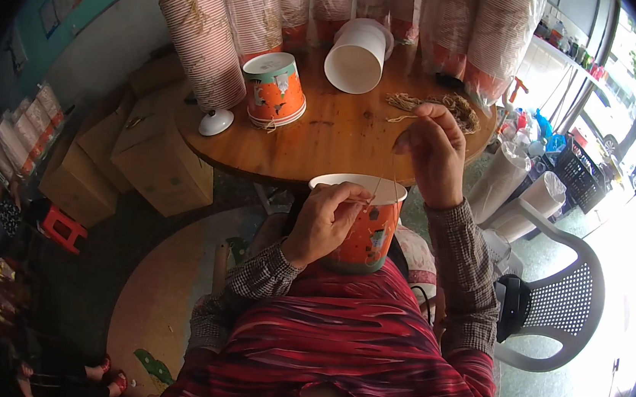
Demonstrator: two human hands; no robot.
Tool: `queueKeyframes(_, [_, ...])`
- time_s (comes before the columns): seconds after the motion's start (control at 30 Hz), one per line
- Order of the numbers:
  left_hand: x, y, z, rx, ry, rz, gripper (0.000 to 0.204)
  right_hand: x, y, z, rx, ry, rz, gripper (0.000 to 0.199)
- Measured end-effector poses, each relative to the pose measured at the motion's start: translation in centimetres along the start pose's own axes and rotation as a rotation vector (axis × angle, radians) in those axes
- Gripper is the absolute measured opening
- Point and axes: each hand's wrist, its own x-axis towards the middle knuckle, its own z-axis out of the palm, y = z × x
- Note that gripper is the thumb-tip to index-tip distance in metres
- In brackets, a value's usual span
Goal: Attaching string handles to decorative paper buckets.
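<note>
An orange printed paper bucket [367, 241] with a white rim rests in my lap, its mouth up, below the table's near edge. My left hand [323, 222] is closed at its rim, thumb and fingertips pinching a thin string [394, 177]. Above the bucket's right side, my right hand [437, 149] is raised in a pinch on the same string, which runs down toward the rim. On the wooden table [323, 142], a bundle of tan strings [460, 114] lies just beyond my right hand. How the string meets the bucket is too fine to make out.
An upturned orange bucket [274, 98], a white bucket on its side [350, 68] and a white knobbed object [216, 122] are on the table. Tall stacks of wrapped buckets [200, 26] line its back. Cardboard boxes [161, 160] stand left, a plastic chair [565, 299] right.
</note>
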Motion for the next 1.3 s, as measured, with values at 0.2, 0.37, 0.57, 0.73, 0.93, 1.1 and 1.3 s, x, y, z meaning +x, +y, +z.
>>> queueKeyframes(0.2, [-0.2,-0.1,0.1,0.038,0.002,-0.018,0.014,-0.3,0.4,0.0,-0.039,0.018,-0.003,0.013])
queueKeyframes(0.37, [-0.5,-0.9,0.3,0.098,0.032,-0.019,0.014,-2.3,-0.2,2.0,-0.087,-0.088,0.016,0.012])
queueKeyframes(0.57, [-0.6,-1.3,0.9,-0.106,0.136,-0.120,0.012,-4.3,-2.4,3.3,-0.204,-0.165,-0.006,0.012])
queueKeyframes(0.73, [-0.2,-1.1,0.5,0.051,0.064,0.028,0.012,-5.3,-2.8,3.5,-0.262,-0.200,-0.028,0.012])
queueKeyframes(0.93, [-0.1,-1.3,0.2,0.040,0.075,0.012,0.011,-6.7,-3.5,3.6,-0.290,-0.217,-0.045,0.011])
queueKeyframes(1.1, [-0.1,-1.6,-0.1,-0.009,0.064,-0.063,0.010,-7.7,-4.2,5.4,-0.364,-0.239,-0.007,0.011])
queueKeyframes(1.3, [-0.2,-1.4,-0.1,-0.087,0.048,-0.105,0.010,-7.6,-4.5,5.6,-0.479,-0.528,-0.093,0.008])
